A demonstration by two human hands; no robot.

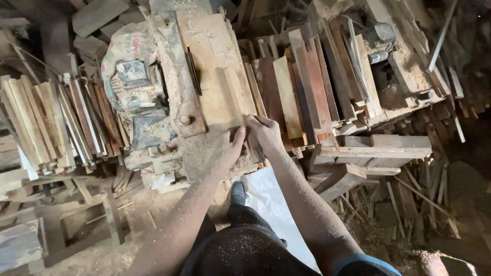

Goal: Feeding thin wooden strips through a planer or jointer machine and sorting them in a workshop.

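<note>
I look down at a sawdust-covered saw table (pixel 199 46) with a dark blade slot (pixel 193 70). A narrow pale wooden strip (pixel 236 92) lies along the table's right side. My left hand (pixel 228 145) presses on the strip's near end with fingers together. My right hand (pixel 264 132) grips the same end from the right. Both forearms are dusted with sawdust.
An electric motor (pixel 134 76) sits left of the table. Stacks of cut slats lie at the left (pixel 46 120) and right (pixel 312 87). Offcuts and scrap wood (pixel 409 199) litter the floor. A white sheet (pixel 271 204) lies under my feet.
</note>
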